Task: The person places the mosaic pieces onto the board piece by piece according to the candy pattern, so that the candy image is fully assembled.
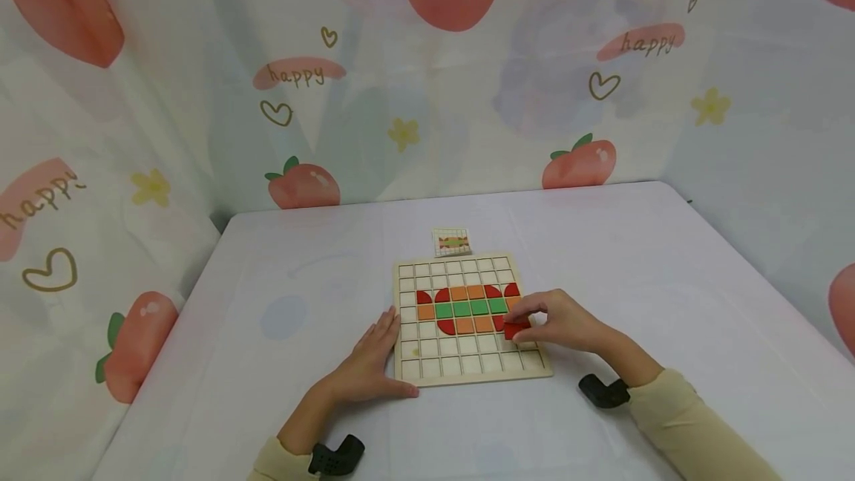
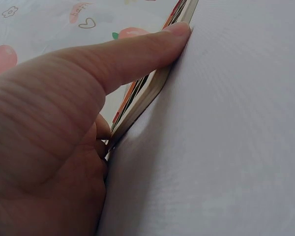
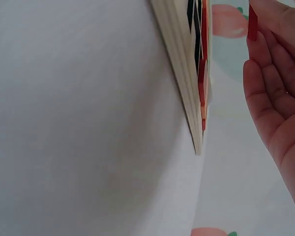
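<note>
A wooden grid board [image 1: 477, 364] lies on the table, with red quarter-round, orange square and green square tiles [image 1: 462, 309] across its middle rows. My left hand [image 1: 364, 362] rests along the board's left side, fingers extended, with the thumb touching the near edge. In the left wrist view that thumb [image 2: 137, 56] lies across the rim. Over the right part of the board, my right hand [image 1: 568, 321] pinches a red tile [image 1: 516, 330] between thumb and fingers. The right wrist view shows the same red tile [image 3: 253, 24] edge-on, above the board's surface. My right fingers hide some squares.
Just behind the board lies a small pattern card [image 1: 453, 242] printed with a similar coloured design on a grid. A white cloth covers the table [image 1: 320, 266]. Printed fabric [image 1: 441, 95] hangs behind it and along both sides. Each wrist wears a black device [image 1: 604, 391].
</note>
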Motion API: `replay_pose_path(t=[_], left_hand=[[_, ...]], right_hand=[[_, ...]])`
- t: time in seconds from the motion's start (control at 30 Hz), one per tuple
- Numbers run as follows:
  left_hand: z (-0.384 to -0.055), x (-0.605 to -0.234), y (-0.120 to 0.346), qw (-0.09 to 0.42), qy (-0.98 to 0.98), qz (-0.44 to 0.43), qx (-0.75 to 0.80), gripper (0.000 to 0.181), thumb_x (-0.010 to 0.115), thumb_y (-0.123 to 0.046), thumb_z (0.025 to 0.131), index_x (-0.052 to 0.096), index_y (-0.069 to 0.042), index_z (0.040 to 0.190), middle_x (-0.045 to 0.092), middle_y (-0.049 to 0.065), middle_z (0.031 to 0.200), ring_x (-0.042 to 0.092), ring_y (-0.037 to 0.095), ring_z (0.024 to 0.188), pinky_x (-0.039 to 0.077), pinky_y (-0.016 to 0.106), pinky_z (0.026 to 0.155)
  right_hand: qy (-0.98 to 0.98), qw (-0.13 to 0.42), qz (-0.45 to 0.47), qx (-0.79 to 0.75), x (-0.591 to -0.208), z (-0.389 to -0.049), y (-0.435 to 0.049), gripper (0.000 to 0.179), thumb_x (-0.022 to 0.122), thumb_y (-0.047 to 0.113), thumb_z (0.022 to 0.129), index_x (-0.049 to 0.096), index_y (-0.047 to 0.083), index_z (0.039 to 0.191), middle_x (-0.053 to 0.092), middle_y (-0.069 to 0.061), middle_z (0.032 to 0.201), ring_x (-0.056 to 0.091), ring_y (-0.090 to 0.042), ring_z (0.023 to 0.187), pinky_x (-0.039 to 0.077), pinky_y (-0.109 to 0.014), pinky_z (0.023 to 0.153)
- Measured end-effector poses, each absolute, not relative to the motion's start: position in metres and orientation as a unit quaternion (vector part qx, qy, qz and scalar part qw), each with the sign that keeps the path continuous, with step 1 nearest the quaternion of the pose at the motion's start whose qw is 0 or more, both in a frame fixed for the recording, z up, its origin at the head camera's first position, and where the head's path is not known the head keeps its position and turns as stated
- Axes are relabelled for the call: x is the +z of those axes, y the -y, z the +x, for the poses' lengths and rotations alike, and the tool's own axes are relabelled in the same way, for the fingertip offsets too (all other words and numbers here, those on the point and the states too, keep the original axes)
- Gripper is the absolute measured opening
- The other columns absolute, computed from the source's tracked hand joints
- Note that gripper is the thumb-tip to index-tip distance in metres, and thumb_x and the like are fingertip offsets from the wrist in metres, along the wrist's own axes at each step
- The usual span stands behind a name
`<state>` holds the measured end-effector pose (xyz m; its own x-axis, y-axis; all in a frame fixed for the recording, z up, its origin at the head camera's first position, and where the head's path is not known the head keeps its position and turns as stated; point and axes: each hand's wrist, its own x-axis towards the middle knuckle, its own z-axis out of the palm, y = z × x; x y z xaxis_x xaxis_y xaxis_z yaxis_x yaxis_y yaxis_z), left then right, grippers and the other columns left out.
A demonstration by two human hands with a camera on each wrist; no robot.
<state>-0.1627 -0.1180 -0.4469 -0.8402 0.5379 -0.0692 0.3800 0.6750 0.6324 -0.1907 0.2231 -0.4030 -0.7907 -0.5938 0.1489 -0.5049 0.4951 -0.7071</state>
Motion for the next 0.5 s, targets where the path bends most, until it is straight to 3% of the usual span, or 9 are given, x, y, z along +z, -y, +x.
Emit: replay_pose_path(t=[0.23, 0.5], left_hand=[[-0.164, -0.449, 0.119, 0.122, -0.909, 0.252, 0.308, 0.117, 0.073, -0.059, 0.066, 0.01, -0.001, 0.147, 0.001, 0.009, 0.153, -0.002, 0.019, 0.138, 0.006, 0.041, 0.109], [-0.163, -0.447, 0.118, 0.124, -0.906, 0.254, 0.315, 0.117, 0.073, -0.058, 0.066, 0.01, -0.001, 0.146, 0.001, 0.01, 0.153, -0.001, 0.02, 0.138, 0.007, 0.042, 0.109]], right_hand=[[-0.846, 0.05, -0.346, -0.404, -0.406, -0.194, -0.2, 0.03, 0.077, 0.02, 0.075, 0.071, 0.004, 0.099, 0.068, 0.001, 0.092, 0.061, -0.019, 0.083, 0.051, -0.038, 0.073], [-0.836, 0.005, -0.388, -0.389, -0.408, -0.197, -0.175, 0.027, 0.077, 0.014, 0.075, 0.071, 0.003, 0.099, 0.068, 0.001, 0.094, 0.061, -0.014, 0.088, 0.051, -0.033, 0.076]])
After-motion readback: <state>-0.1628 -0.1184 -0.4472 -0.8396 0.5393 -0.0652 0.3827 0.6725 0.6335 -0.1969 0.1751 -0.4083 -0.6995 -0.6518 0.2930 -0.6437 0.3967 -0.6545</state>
